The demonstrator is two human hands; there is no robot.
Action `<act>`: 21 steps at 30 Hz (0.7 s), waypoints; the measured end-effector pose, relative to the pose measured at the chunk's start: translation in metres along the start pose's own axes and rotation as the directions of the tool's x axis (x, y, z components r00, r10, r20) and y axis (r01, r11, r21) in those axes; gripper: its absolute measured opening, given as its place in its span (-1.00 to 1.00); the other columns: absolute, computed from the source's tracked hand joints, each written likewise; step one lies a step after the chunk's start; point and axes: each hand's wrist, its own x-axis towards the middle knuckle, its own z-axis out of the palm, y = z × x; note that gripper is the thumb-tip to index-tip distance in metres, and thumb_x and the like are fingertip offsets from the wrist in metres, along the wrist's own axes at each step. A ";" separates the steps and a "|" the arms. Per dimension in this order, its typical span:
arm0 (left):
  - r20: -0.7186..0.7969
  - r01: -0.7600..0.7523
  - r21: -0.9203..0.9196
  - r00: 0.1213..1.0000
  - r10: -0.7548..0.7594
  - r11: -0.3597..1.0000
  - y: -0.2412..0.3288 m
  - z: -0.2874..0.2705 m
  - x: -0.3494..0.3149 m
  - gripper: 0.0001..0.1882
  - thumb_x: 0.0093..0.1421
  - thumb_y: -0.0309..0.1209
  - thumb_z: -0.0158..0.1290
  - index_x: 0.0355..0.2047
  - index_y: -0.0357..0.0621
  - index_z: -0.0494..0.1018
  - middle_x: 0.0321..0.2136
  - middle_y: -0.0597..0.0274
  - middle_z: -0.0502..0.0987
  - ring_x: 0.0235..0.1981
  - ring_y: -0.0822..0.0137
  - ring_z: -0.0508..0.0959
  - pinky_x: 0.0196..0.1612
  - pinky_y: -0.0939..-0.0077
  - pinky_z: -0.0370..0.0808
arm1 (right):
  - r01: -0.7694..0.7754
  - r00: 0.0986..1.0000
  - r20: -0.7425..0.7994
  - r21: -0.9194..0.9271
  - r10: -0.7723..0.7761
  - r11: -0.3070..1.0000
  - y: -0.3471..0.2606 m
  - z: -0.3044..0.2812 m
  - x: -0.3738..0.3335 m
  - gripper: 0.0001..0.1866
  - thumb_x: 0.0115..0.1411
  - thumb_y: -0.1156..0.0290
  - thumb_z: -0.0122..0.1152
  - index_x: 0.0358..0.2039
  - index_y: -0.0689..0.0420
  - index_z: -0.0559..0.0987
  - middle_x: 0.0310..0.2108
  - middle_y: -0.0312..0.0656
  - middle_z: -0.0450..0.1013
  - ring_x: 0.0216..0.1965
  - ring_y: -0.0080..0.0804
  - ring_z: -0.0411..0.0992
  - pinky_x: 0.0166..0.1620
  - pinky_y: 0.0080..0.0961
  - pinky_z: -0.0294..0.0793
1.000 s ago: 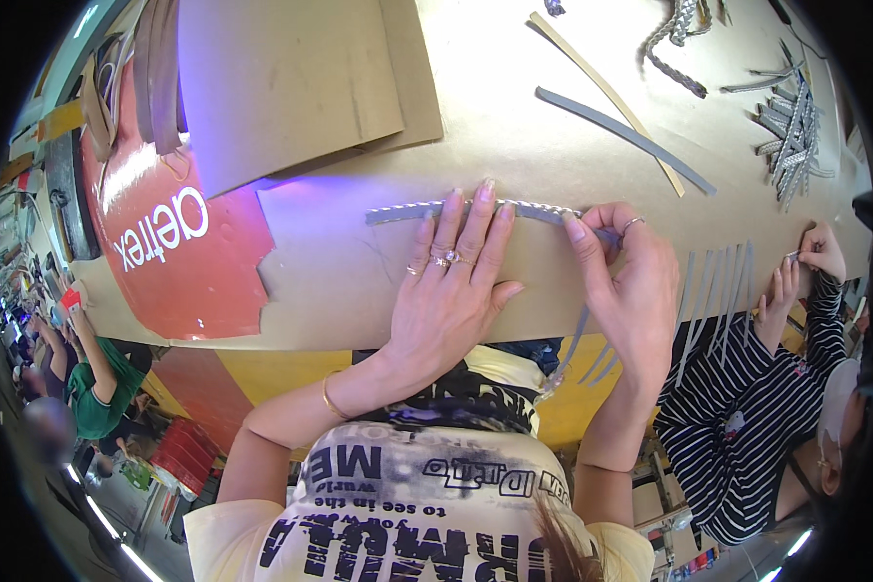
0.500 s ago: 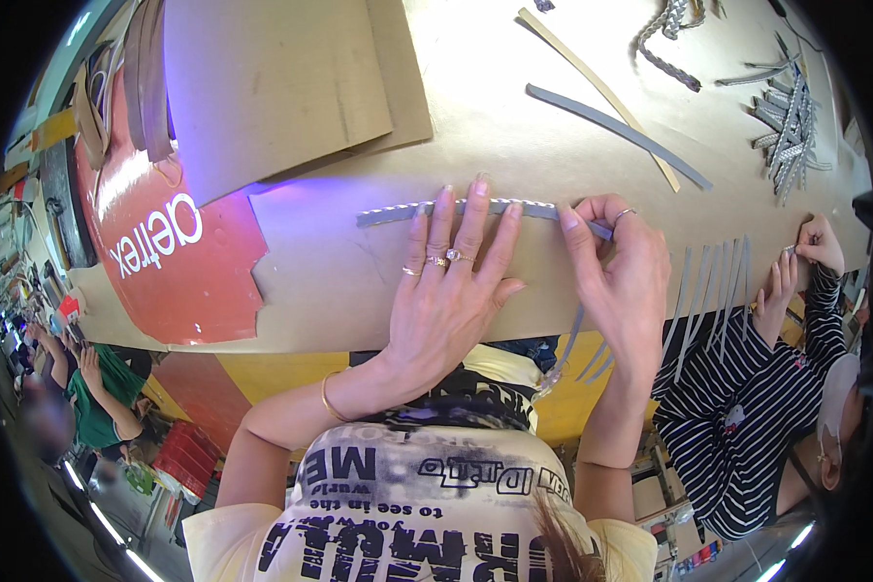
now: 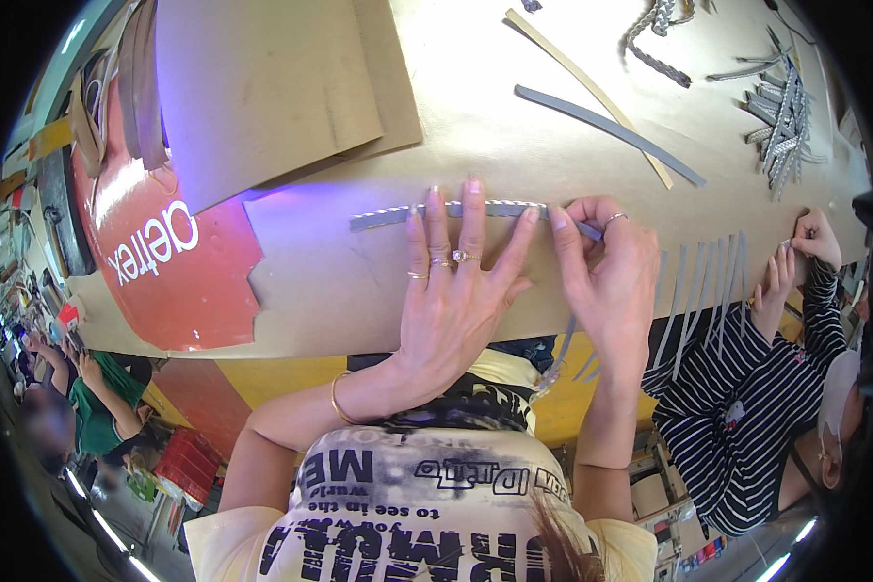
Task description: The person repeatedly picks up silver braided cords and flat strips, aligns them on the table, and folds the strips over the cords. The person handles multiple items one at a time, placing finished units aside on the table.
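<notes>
A narrow grey strip (image 3: 378, 221) with a white twisted-looking cord along its far edge lies crosswise on the tan-covered table. My left hand (image 3: 456, 301) rests on it palm down, fingers spread, the fingertips pressing the strip and cord to the surface. At the strip's right end, my right hand (image 3: 611, 276) pinches the grey strip between thumb and fingers, close to the left index fingertip. A thin grey tail (image 3: 565, 339) hangs below the right hand over the near table edge; where it joins is hidden.
Large brown board sheets (image 3: 272, 87) lie at far left, beside a red sheet (image 3: 175, 281). Beyond my hands are a beige strip (image 3: 582, 92) and a loose grey strip (image 3: 611, 131). Braided pieces (image 3: 781, 121) are piled far right. A co-worker's hands (image 3: 795, 257) work at right near hanging strips (image 3: 713, 281).
My left index finger has slid right along the strip, closer to the right thumb, widening its gap from the middle finger. The right hand keeps its pinch; the whole view has shifted slightly.
</notes>
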 end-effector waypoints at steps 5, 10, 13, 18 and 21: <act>0.012 -0.001 0.031 1.000 0.000 1.000 0.002 -0.001 0.001 -0.18 0.08 0.02 0.22 0.35 0.36 0.20 0.37 -0.24 0.01 0.33 -0.39 0.07 0.33 -0.26 0.02 | 0.040 0.992 -0.118 0.057 -0.033 0.998 0.006 -0.002 -0.013 -0.87 0.15 0.38 0.33 -0.39 0.15 0.58 -0.58 -0.28 0.47 -0.55 -0.43 0.39 -0.19 -0.43 0.23; 0.043 0.002 -0.037 0.999 -0.001 0.999 0.004 -0.004 0.003 -0.20 0.12 -0.07 0.20 0.36 0.24 0.18 0.39 -0.11 0.02 0.36 -0.25 0.07 0.32 -0.19 0.08 | 0.084 0.989 -0.127 0.049 -0.077 0.995 0.012 -0.005 -0.016 -0.89 0.14 0.41 0.32 -0.41 0.16 0.59 -0.57 -0.30 0.46 -0.53 -0.46 0.40 -0.17 -0.44 0.21; 0.096 -0.056 -0.082 0.993 0.063 0.995 0.002 -0.007 0.005 -0.22 0.16 -0.13 0.17 0.35 0.02 0.17 0.39 0.02 0.05 0.38 -0.05 0.09 0.34 -0.02 0.14 | 0.111 0.984 -0.145 0.033 -0.106 0.993 0.013 -0.005 -0.016 -0.91 0.14 0.42 0.30 -0.42 0.15 0.59 -0.57 -0.32 0.46 -0.53 -0.47 0.39 -0.17 -0.44 0.21; 0.091 -0.117 -0.153 0.987 0.132 0.981 -0.003 -0.009 0.011 -0.27 0.19 -0.18 0.13 0.30 -0.21 0.20 0.38 0.11 0.09 0.38 0.12 0.14 0.33 0.20 0.24 | 0.077 0.986 -0.154 0.042 -0.070 0.996 0.014 -0.004 -0.013 -0.92 0.15 0.42 0.28 -0.42 0.13 0.58 -0.56 -0.34 0.47 -0.54 -0.49 0.38 -0.17 -0.45 0.19; 0.092 -0.120 -0.152 0.987 0.135 0.981 -0.002 -0.009 0.011 -0.27 0.19 -0.18 0.13 0.30 -0.21 0.20 0.38 0.10 0.09 0.38 0.10 0.14 0.33 0.17 0.24 | 0.060 0.987 -0.156 0.061 -0.050 0.996 0.015 -0.002 -0.011 -0.92 0.14 0.42 0.28 -0.42 0.13 0.58 -0.57 -0.35 0.46 -0.56 -0.50 0.37 -0.18 -0.46 0.18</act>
